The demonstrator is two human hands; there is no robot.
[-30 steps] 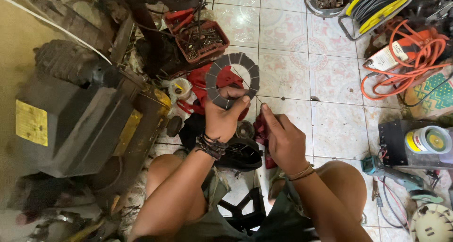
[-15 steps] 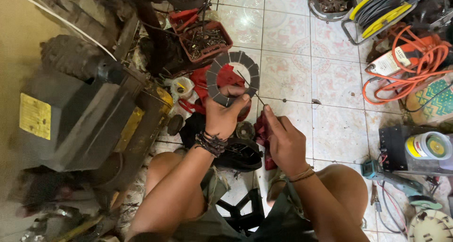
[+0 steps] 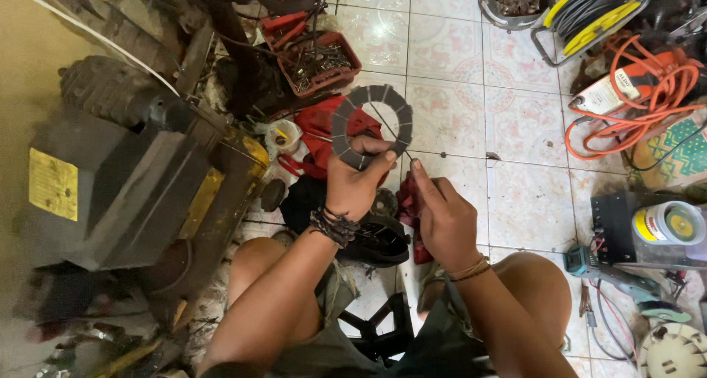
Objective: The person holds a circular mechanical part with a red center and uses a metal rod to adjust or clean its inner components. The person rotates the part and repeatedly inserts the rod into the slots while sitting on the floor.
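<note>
My left hand (image 3: 355,180) holds up a grey ring-shaped friction disc (image 3: 370,124) with segmented pads, gripping its lower edge. My right hand (image 3: 444,216) sits just right of it, fingers pinched on a thin metal pick (image 3: 388,127) whose tip crosses the disc's central opening. Both hands hover above a red cloth (image 3: 320,131) and dark parts on the tiled floor. My bare knees show below the hands.
A large grey machine with a yellow label (image 3: 110,194) fills the left. A red tray of screws (image 3: 313,63) lies behind the disc. An orange cable (image 3: 633,91), a yellow cable reel (image 3: 589,9) and a can (image 3: 674,227) sit at right.
The disc has stayed in my left hand. My right hand has brought the thin pick up across the disc's hole. The view has shifted slightly.
</note>
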